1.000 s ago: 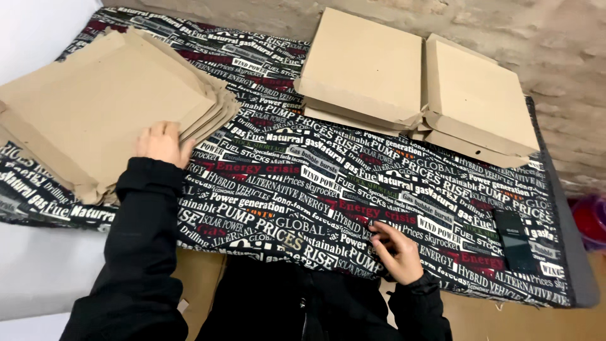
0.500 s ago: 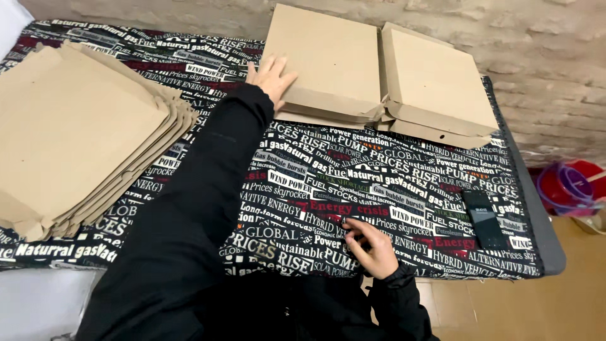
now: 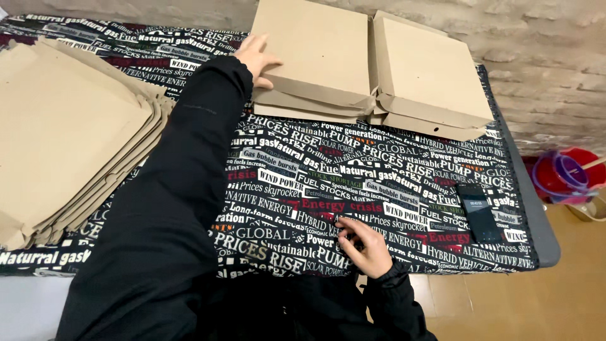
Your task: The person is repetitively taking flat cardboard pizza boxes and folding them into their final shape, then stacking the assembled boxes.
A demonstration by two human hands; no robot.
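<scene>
Since the earlier frame, the left hand [image 3: 257, 59] has been pressed further onto the left stack of folded boxes [image 3: 314, 60], fingers open and flat, nothing gripped. Two such stacks are counted; the second [image 3: 429, 79] touches it. One pile of flat cardboard [image 3: 69, 126] lies left. The right hand [image 3: 364, 246] rests loosely curled, empty, on the printed cloth [image 3: 353, 177], near one dark phone [image 3: 478, 211].

Left hand [image 3: 257, 58] lies flat on the left stack of folded brown cardboard boxes [image 3: 315, 57]. Right hand [image 3: 365, 245], fingers curled, rests on the black text-printed cloth over the bench [image 3: 379, 183]. Flat brown cardboard sheets [image 3: 69, 126] lie piled left; a black phone [image 3: 478, 212] lies right.
</scene>
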